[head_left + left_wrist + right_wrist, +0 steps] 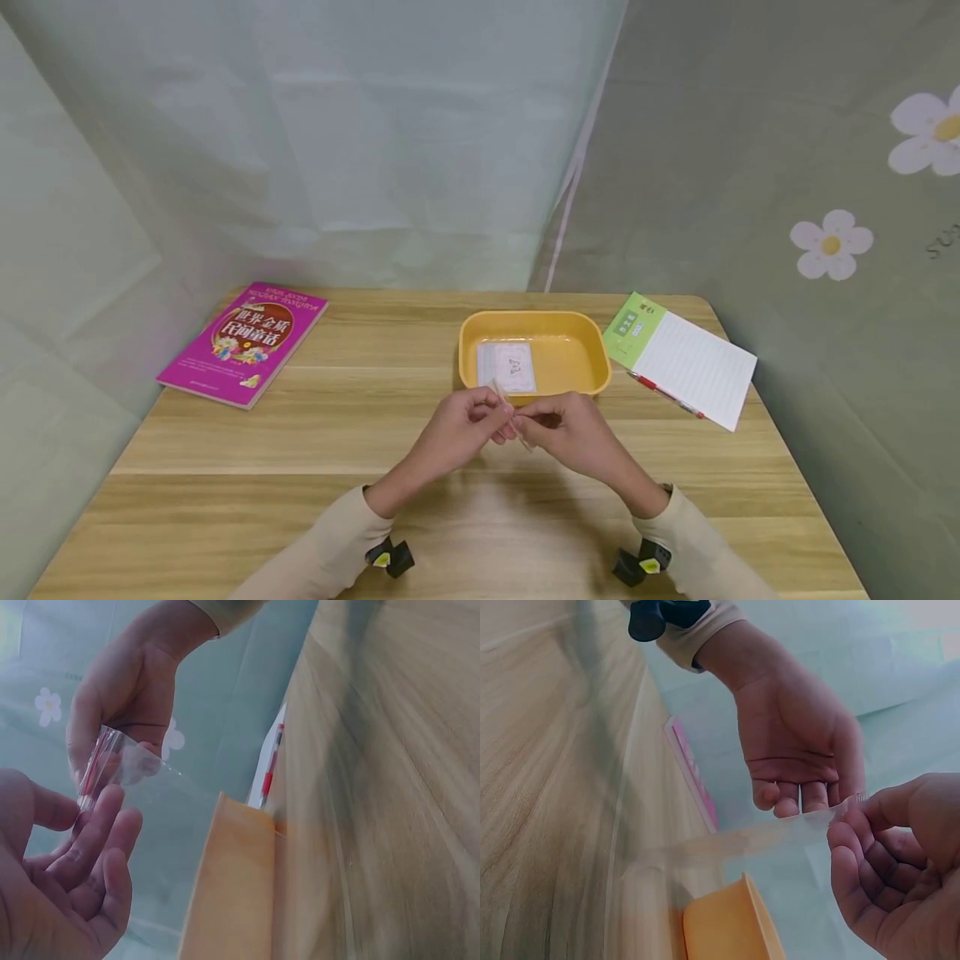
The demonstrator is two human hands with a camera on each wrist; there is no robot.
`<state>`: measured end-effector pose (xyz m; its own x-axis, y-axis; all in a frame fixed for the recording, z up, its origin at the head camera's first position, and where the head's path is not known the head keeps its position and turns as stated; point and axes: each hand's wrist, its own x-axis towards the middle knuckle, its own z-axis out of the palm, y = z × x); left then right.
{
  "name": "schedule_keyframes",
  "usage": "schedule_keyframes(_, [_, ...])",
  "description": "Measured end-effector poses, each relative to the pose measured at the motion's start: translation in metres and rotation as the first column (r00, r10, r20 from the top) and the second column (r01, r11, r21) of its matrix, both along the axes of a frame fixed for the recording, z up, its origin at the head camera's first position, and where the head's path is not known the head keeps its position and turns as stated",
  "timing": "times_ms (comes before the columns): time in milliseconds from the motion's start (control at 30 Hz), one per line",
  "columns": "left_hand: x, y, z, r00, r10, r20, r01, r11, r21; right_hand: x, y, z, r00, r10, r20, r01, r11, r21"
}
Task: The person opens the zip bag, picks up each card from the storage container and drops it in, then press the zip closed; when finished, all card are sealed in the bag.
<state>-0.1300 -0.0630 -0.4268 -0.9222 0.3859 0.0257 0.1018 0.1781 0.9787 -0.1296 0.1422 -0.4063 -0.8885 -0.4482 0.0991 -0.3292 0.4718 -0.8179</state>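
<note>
Your left hand [461, 425] and right hand [576, 432] each pinch the one clear plastic film [97, 763], held above the table [300, 446], just nearside of one yellow tray [573, 358] towards the far edge. One printed card [506, 367] shows inside. One book [247, 342] lies by the far left corner; one notepad [693, 358] and one red pen [667, 394], the far right.

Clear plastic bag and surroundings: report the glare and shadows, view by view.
Head: soft shadow on the wooden table, faint glints inside the yellow tray; left wrist: white glints along the clear plastic bag; right wrist: pale backdrop washed out at upper right.
</note>
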Motion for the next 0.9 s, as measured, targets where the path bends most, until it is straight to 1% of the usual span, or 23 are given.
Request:
schedule_keyframes(200, [0.001, -0.002, 0.002, 0.999, -0.006, -0.053, 0.001, 0.996, -0.092, 0.0, -0.001, -0.003, 1.0, -0.019, 0.025, 0.02, 1.0, -0.009])
schedule_keyframes(433, [-0.001, -0.006, 0.004, 0.999, -0.029, -0.028, 0.025, 0.989, -0.148, 0.0, -0.003, -0.006, 0.999, -0.051, 0.014, 0.051, 0.998, -0.025])
schedule_keyframes(633, [-0.002, -0.009, 0.003, 0.999, -0.043, -0.013, 0.041, 0.986, -0.164, 0.0, -0.003, -0.008, 0.998, -0.058, 0.02, 0.059, 0.997, -0.042])
schedule_keyframes(733, [-0.002, -0.011, 0.003, 1.0, -0.021, -0.003, 0.02, 0.986, -0.166, -0.002, 0.0, -0.008, 0.995, -0.097, 0.038, 0.099, 0.993, -0.06])
schedule_keyframes(833, [-0.002, -0.013, 0.005, 1.0, 0.014, -0.002, -0.014, 0.989, -0.145, -0.003, 0.003, -0.006, 0.989, -0.142, 0.05, 0.145, 0.986, -0.077])
schedule_keyframes(900, [-0.002, -0.013, 0.006, 0.999, 0.033, -0.014, -0.034, 0.991, -0.13, -0.004, 0.003, -0.004, 0.988, -0.145, 0.055, 0.149, 0.985, -0.087])
